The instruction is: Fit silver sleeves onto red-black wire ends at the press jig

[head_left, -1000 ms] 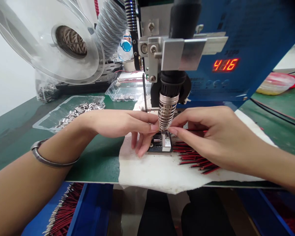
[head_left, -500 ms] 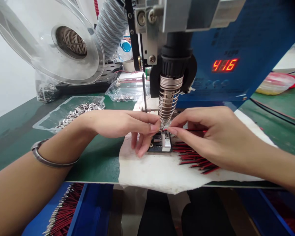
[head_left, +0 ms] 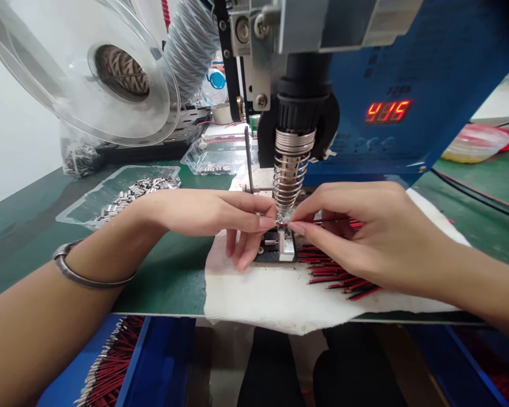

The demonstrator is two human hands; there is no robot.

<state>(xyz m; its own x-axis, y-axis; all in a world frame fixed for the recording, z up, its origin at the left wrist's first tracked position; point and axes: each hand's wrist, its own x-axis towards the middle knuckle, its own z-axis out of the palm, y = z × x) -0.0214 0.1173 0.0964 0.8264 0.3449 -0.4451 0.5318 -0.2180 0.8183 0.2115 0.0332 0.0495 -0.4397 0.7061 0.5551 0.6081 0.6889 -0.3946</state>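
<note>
Wire (head_left: 322, 221), thin and limp, sits pinched in my right hand (head_left: 365, 237) near its tip. My left hand (head_left: 212, 212) pinches a small metal sleeve (head_left: 261, 215); I'd judge both light and slippery.

Electronics assembly workshop, soldering station.
We are looking at a green bench (head_left: 169, 282) carrying a blue machine (head_left: 407, 62) showing a red digital readout (head_left: 388, 111), a clear reel (head_left: 89, 68), trays of metal sleeves (head_left: 138, 189) and cut red wires (head_left: 339, 277).

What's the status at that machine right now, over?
Left hand pinching a small metal piece under the nozzle. Right hand pinching a red wire at the jig. Loose wires beneath the right hand.
</note>
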